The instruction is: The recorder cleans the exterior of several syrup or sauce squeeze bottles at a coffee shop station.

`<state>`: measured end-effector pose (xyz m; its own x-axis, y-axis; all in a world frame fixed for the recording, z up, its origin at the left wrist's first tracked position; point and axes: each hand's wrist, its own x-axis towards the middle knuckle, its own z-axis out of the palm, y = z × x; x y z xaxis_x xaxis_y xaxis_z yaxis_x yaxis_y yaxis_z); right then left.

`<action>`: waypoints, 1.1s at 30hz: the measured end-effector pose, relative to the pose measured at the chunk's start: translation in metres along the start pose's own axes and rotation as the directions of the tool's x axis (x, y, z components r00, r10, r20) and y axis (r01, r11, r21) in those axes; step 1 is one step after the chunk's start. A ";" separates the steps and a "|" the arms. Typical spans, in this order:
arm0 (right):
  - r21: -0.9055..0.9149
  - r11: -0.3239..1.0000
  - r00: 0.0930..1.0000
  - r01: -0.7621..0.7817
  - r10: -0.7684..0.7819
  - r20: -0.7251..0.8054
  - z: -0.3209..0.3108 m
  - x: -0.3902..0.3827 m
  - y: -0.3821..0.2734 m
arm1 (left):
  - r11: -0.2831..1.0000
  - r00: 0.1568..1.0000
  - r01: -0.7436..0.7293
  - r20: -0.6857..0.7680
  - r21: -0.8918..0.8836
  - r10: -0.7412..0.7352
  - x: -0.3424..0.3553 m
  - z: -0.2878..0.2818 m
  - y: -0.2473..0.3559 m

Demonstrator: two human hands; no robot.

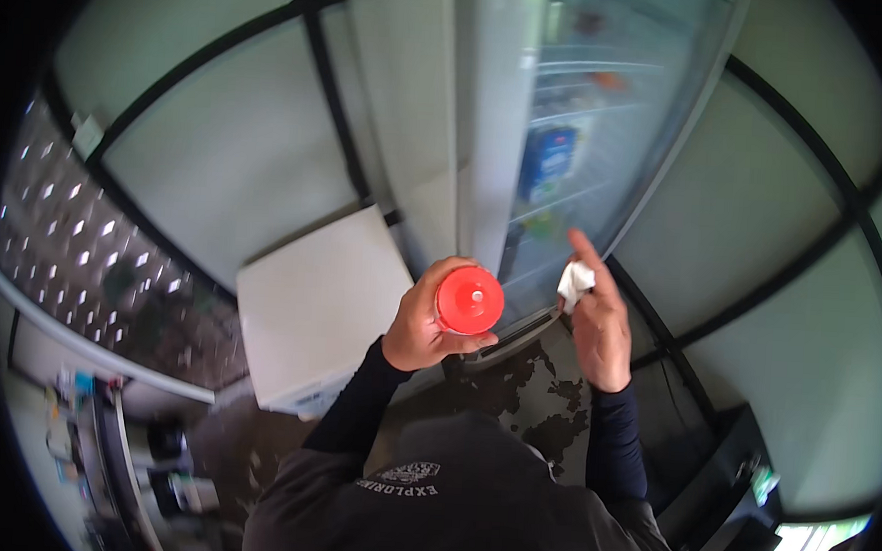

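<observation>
My left hand [421,322] is wrapped round a bottle with a round red top [470,300] and a small pale tip at its centre. Seen from above, the bottle's body is mostly hidden under the top and behind my fingers. To the right, my right hand [603,334] holds a crumpled white tissue [576,282] against the palm, with one finger stretched forward. Just beyond both hands stands a tall glass-fronted fridge [497,129]. On its wire shelves a blue pack [553,162] and other blurred items can be made out.
Left of my left hand stands a low white box-shaped appliance [325,299]. Frosted panels with black frames [753,222] rise on both sides. At lower right is a dark piece of furniture [699,499]. The floor [530,390] has dark, worn patches.
</observation>
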<state>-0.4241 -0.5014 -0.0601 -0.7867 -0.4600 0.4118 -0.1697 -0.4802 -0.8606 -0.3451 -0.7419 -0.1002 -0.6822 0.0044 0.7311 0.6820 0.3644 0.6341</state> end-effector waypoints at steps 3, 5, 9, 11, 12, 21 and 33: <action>-0.357 0.927 0.987 0.118 -0.072 0.140 0.015 0.031 -0.018 | 0.993 0.999 0.005 -0.034 0.120 -0.001 -0.006 -0.010 0.011; -0.385 0.880 0.924 0.278 -0.135 0.358 0.023 0.053 -0.024 | 0.968 0.998 0.057 -0.047 0.243 -0.046 -0.008 -0.009 0.018; -0.383 0.796 0.783 0.468 -0.172 0.597 0.022 0.069 -0.027 | 0.945 0.984 0.172 -0.094 0.277 -0.152 -0.008 0.011 0.026; -0.415 0.803 0.763 0.429 -0.076 0.642 0.006 0.070 -0.028 | 0.921 0.978 0.205 -0.095 0.331 -0.184 -0.007 0.028 0.025; -0.431 0.831 0.767 0.350 0.010 0.641 -0.006 0.071 -0.032 | 0.911 0.976 0.215 -0.100 0.352 -0.192 -0.004 0.036 0.022; -0.469 0.806 0.807 0.362 -0.019 0.590 -0.071 0.077 -0.038 | 0.930 0.960 0.276 -0.112 0.242 -0.256 0.013 0.100 0.015; -0.326 0.906 0.752 0.269 0.014 0.659 -0.031 0.054 -0.016 | 0.844 0.863 0.495 -0.229 0.205 -0.451 -0.014 0.079 0.065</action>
<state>-0.4816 -0.4956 -0.0335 -0.2031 -0.8445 0.4955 -0.5592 -0.3154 -0.7667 -0.3119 -0.6444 -0.0896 -0.8357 -0.3735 0.4027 0.1839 0.5007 0.8459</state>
